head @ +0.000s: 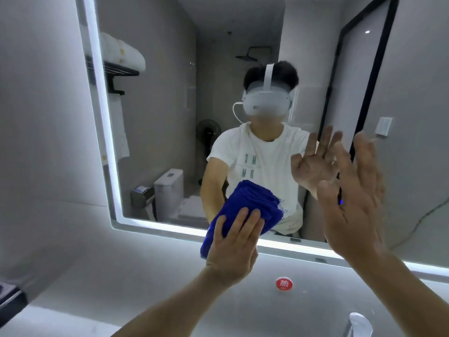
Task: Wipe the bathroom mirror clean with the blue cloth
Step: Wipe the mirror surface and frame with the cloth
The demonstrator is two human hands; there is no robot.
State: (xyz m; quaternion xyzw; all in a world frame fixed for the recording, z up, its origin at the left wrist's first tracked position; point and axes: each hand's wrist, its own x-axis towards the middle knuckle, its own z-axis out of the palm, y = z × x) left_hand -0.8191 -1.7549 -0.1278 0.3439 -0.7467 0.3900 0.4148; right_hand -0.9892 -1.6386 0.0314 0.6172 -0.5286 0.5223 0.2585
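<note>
Pressing a folded, deep-blue fabric cloth [245, 205] flat against the large rectangular wall mirror with a glowing white light strip round its edge [170, 117], low down at the bottom rim, with the cloth's lower end lapping over the lit strip. Done with the left hand [233, 242]: grip wide and flat, fingers straight and laid along the cloth, thumb lying at its left side, nothing pinched. Raised further right, well apart from the cloth, the right hand [352, 198]: grip fully spread, fingers fanned, holding nothing, palm turned toward the glass and perhaps touching it, hard to judge from behind. Below the mirror, a small round red sticker with a white character [284, 284], above the pale white tabletop [145, 300]; at the bottom right edge, the top of a shiny chrome tap [359, 324]
</note>
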